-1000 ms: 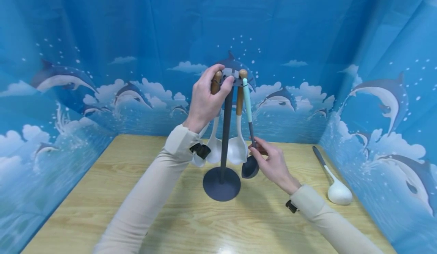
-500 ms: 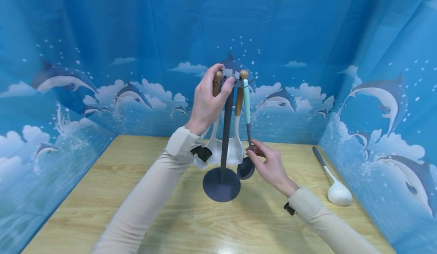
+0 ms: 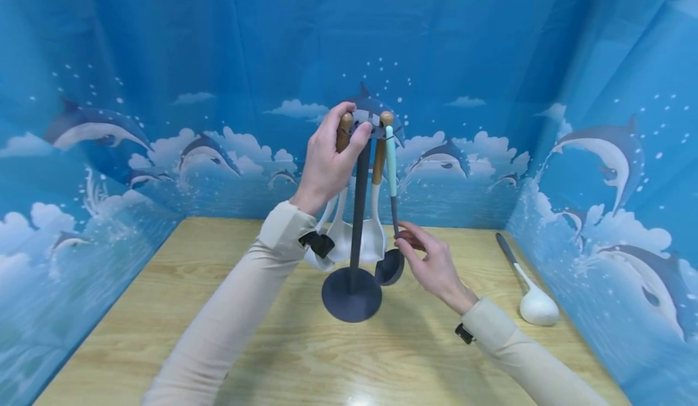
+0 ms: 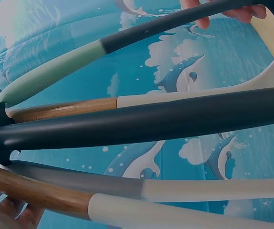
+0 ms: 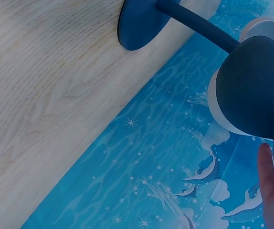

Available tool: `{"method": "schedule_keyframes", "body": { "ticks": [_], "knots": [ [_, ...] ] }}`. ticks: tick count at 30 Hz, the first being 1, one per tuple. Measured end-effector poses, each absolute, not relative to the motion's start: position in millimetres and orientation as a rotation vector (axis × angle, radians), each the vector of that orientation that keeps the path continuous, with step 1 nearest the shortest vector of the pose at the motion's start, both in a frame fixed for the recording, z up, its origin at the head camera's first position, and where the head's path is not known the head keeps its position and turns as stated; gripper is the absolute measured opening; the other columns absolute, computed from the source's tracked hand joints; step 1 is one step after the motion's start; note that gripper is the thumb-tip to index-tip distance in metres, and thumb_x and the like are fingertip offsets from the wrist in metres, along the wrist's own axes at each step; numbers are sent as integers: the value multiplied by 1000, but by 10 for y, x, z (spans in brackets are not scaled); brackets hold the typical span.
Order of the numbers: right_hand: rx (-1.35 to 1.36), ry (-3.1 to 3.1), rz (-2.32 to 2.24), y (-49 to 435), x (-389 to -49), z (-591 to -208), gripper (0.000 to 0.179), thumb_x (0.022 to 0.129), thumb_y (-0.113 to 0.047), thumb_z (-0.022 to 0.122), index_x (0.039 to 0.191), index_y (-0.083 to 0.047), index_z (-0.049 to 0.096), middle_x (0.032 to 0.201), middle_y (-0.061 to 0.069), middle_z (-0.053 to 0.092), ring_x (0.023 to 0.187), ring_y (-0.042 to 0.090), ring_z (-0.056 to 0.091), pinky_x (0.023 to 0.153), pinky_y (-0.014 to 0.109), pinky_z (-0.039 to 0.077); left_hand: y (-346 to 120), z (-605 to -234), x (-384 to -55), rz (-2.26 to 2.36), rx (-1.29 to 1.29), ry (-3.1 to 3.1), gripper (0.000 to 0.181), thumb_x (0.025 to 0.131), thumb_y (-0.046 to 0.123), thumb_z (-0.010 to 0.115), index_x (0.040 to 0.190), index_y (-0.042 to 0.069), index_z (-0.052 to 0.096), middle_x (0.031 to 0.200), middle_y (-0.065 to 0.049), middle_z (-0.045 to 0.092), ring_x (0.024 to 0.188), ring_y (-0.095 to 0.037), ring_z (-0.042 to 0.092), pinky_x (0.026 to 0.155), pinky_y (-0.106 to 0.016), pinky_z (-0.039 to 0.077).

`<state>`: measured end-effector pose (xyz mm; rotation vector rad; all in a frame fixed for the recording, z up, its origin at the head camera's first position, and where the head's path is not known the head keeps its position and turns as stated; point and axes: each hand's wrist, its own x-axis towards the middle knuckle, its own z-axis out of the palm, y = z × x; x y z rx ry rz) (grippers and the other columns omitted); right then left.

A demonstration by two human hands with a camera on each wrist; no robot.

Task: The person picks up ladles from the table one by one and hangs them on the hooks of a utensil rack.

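Note:
A dark utensil stand [image 3: 357, 212] rises upright from a round base, with several utensils hanging about its top. At that top, my left hand [image 3: 329, 157] grips the stand's head, thumb in front, beside a wooden-handled utensil [image 4: 46, 191]. On the stand's right side hangs a black ladle [image 3: 390, 266] with a mint-green handle [image 4: 56, 71]. My right hand [image 3: 433, 263] pinches the ladle's dark shaft just above its bowl. Behind it is a white utensil [image 3: 373, 236] with a wooden handle. In the right wrist view, the ladle's bowl [image 5: 254, 86] covers part of the white one.
A white ladle [image 3: 537, 306] with a dark handle lies on the wooden table [image 3: 305, 357] at the right. Blue dolphin-print curtains [image 3: 272, 60] enclose the back and both sides. Other white utensils [image 3: 339, 236] hang at the stand's left, partly behind the left wrist.
My right hand has shifted the black ladle's lower end slightly left, toward the stand's post, so it hangs closer to vertical. The left hand keeps its hold on the stand's top.

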<state>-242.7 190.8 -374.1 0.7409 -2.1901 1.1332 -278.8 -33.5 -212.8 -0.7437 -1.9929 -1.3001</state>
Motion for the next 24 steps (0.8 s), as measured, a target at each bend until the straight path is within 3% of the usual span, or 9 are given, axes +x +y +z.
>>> {"method": "schedule_keyframes", "body": {
  "ticks": [10,14,17,24],
  "knots": [
    [707,-2253,1083,2023,-2440,-3770,30,97,-7,60,127,-3,63,111,13,72,96,24,71,82,33,58,-381,-2115,-2763,-1308,-721,-2016,55,98,45,50,145,18,45,121,-10,57,89,-19,50,76,-38,44],
    [666,-2302,1036,2132,-2455,-3799,27,98,-7,58,124,-4,65,112,11,72,97,21,71,80,33,58,-393,-2112,-2764,-1303,-716,-2018,56,97,47,50,145,19,45,134,-10,55,100,-19,52,84,-39,46],
    [631,-2344,1008,2241,-2474,-3811,24,99,-9,57,120,-3,67,111,12,72,96,22,71,80,36,58,-402,-2112,-2767,-1296,-717,-2025,57,97,49,49,146,20,45,141,-9,52,110,-18,52,92,-41,46],
    [537,-2522,902,2565,-2533,-3828,26,102,-16,53,120,-5,67,114,15,70,98,28,69,79,44,58,-429,-2111,-2754,-1275,-706,-2032,57,97,48,49,147,21,42,144,-5,49,114,-18,52,93,-41,46]
  ]
}}
